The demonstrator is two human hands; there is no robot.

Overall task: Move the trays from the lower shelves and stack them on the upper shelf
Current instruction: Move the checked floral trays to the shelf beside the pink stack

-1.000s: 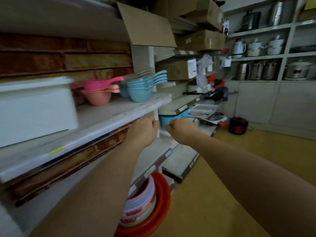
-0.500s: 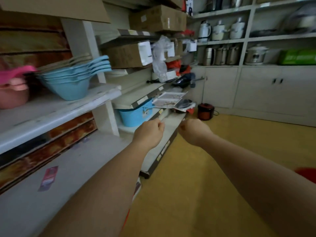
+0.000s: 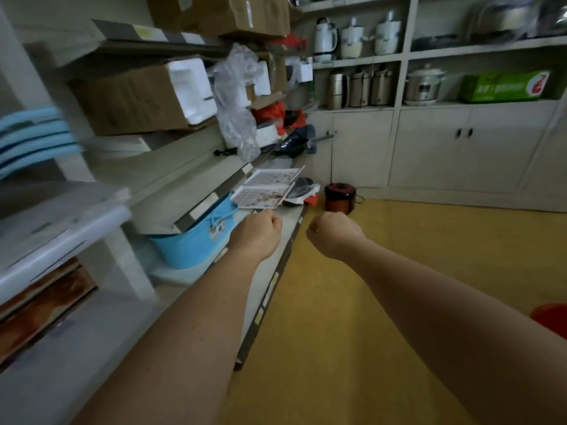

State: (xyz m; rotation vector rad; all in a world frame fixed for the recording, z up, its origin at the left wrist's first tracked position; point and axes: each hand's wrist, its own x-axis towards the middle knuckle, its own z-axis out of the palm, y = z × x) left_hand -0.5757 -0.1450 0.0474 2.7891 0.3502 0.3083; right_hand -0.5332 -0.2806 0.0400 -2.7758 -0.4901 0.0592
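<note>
Two flat white trays with a patterned face [image 3: 264, 191] lie on a low shelf [image 3: 277, 271] ahead, leaning over its far end. Brown trays [image 3: 40, 305] sit on edge under the left shelf. My left hand [image 3: 256, 234] is a fist above the low shelf's front edge, just short of the white trays, and holds nothing. Beside it to the right, over the yellow floor, my right hand [image 3: 333, 236] is also a fist with nothing in it.
A blue tub [image 3: 196, 243] stands under a shelf to the left of my left hand. Stacked blue scoops [image 3: 33, 139], cardboard boxes [image 3: 138, 96] and a plastic bag [image 3: 236, 96] fill the upper shelves. A red pot [image 3: 340, 197] stands on the floor by white cabinets [image 3: 460, 148].
The view has swung right along the shelves: the pink bowls and red basin have left the frame, the white trays are nearer. Both hands stay fists held out in front.
</note>
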